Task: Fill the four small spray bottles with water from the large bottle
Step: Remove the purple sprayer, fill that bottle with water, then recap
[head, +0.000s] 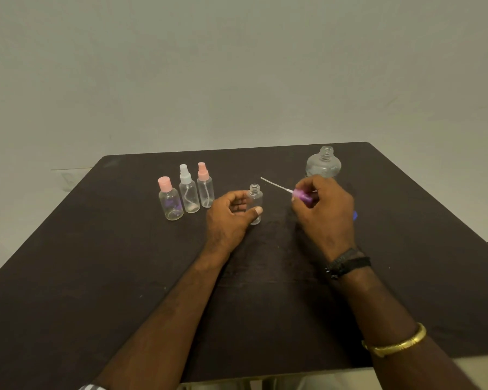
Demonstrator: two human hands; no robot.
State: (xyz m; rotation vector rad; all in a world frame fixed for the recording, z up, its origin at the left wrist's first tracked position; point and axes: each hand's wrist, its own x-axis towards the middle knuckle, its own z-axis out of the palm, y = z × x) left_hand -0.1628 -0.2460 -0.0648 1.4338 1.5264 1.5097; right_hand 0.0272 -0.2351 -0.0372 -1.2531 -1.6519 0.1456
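The left hand (pixel 231 213) gripped an opened small bottle (pixel 255 194) near the table's (pixel 110 263) middle, and the right hand (pixel 323 209) pinched its purple sprayer (pixel 302 196). Three capped bottles (pixel 189 194) looked empty; pouring hadn't begun.

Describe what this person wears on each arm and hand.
Right arm: a black watch at the wrist and a gold bangle further up the forearm. Left arm: bare forearm, with what looks like a striped sleeve edge at the picture's bottom. No gloves; no rings visible.

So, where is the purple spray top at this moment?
Head view, right of centre: the right hand pinches the purple spray top in front of the large bottle, its tube pointing toward the open small bottle.
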